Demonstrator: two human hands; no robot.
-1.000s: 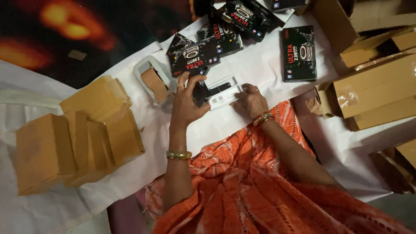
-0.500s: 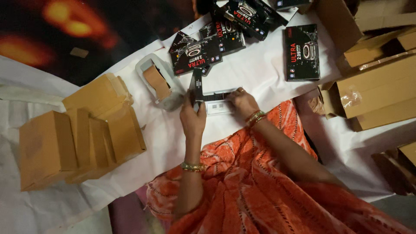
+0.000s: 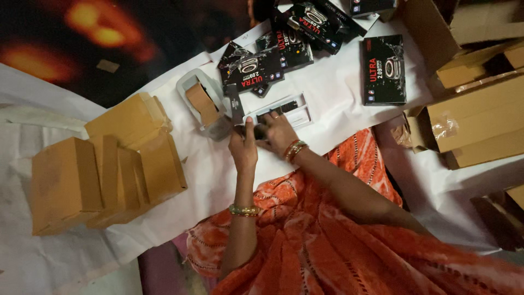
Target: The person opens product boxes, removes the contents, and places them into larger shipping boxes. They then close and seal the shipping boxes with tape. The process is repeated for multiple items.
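Both hands are bunched together: left hand (image 3: 244, 148) and right hand (image 3: 278, 131) pinch a small dark gadget (image 3: 260, 131), just at 7 o'clock of the white tray (image 3: 299, 112). Looks like mid-packing; seating it in the tray probably needs a steady, lined-up push.

Black cartons (image 3: 383, 70) above, brown boxes (image 3: 103, 175) at left.

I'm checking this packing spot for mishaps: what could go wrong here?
1. Both hands, left and right, work a small dark item right at the white tray's edge; a slip might knock the tray askew.
2. The black boxes lie overlapped close above; a reach could scatter them.
3. The tape dispenser sits beside the left hand and may get bumped.
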